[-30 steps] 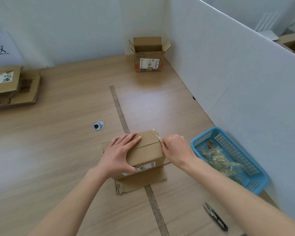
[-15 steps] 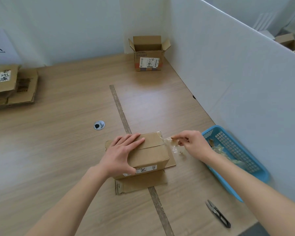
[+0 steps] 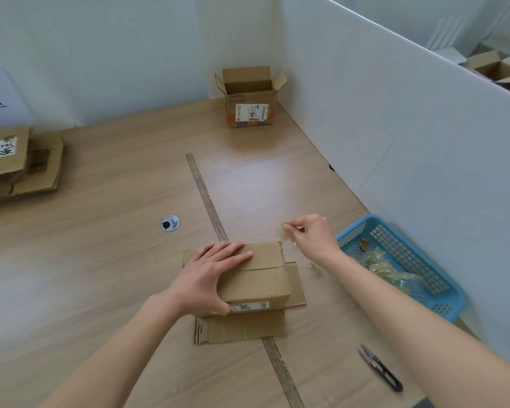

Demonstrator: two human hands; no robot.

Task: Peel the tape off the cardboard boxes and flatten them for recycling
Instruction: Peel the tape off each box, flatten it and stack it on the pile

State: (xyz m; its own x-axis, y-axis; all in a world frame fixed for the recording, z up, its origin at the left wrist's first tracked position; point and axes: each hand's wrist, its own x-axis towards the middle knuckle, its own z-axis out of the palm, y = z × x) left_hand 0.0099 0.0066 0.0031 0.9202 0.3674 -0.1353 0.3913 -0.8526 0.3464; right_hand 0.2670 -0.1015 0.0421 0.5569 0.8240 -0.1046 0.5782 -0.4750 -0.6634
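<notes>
I count two standing cardboard boxes on the counter [image 3: 100, 260]: the small box [image 3: 255, 275] right in front of me, and an open box [image 3: 249, 97] with its flaps up at the far end by the white partition [image 3: 395, 128]. There is also one stack of flattened cardboard [image 3: 18, 163] at the far left, one blue basket [image 3: 442, 298] on my right holding a heap of peeled tape scraps [image 3: 380, 265], and one pair of black snips [image 3: 380, 368] lying near the front edge. More boxes show beyond the partition, too cut off for me to count.

Compared with half a second ago, my right hand [image 3: 312, 234] has lifted up and away from the box, drawing the tape strip [image 3: 286, 235] further off its right end. My left hand [image 3: 209, 275] has stayed where it was.

The small box sits at the centre of the counter over the dark seam [image 3: 206, 198], with its loose flaps spread flat on the counter around it. It is brown, its top is closed with a seam running across, and a white label [image 3: 249, 306] faces me on the near side. The tape strip is clear and yellowish; it rises from the box's far right corner to my right fingers [image 3: 295, 226], which pinch its upper end. A few tiny scraps lie on the counter just right of the box. My left hand lies on the top's left part, fingers straight across it and thumb down the near side, pressing it still.
</notes>
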